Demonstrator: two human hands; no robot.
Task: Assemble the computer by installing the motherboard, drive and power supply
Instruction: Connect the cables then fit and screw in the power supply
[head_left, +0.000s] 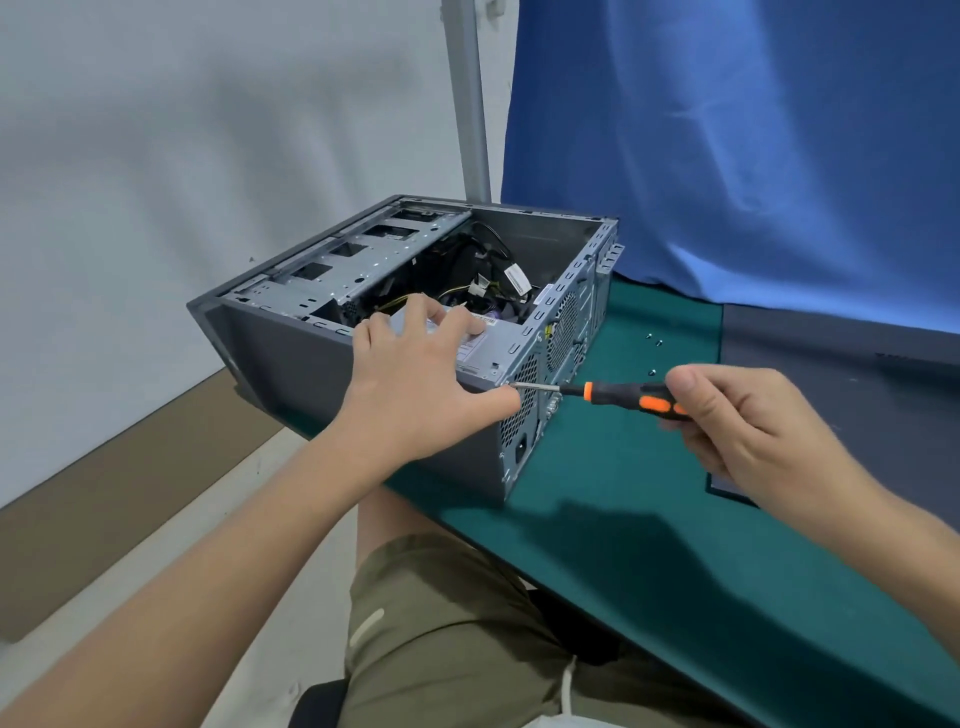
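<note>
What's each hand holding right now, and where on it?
Right hand grips the screwdriver by its handle. Left hand holds nothing, resting open on the power supply.

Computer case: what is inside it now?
A metal drive cage, black and yellow cables, and a silver power supply, on which the left hand rests. Cables and the hand cover the bottom, so whether a motherboard is there cannot be seen.

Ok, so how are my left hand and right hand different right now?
The left hand lies spread, fingers resting on the power supply inside the computer case; the right hand curls round the screwdriver handle. The left hand touches the case; the right hand is off it, above the green mat. Both are bare, and both work at the case's rear corner.
</note>
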